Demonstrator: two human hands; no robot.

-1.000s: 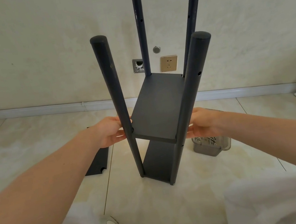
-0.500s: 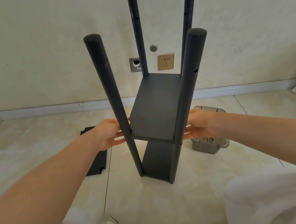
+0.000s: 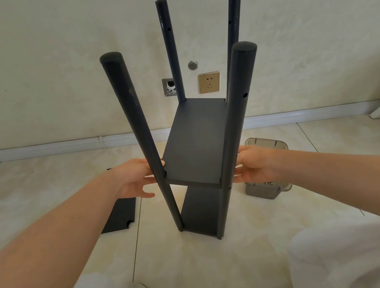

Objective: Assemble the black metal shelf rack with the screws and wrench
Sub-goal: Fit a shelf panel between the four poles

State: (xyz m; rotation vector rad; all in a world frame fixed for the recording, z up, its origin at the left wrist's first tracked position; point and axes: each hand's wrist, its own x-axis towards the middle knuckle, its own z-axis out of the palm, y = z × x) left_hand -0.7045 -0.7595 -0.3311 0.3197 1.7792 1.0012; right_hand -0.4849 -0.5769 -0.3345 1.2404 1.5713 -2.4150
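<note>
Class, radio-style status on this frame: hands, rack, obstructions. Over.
Hands: left hand and right hand at sides of middle shelf, grip unclear. Black rack upright on floor, two shelves in. Beside it spare shelf panel, clear container; neither blocking.
</note>
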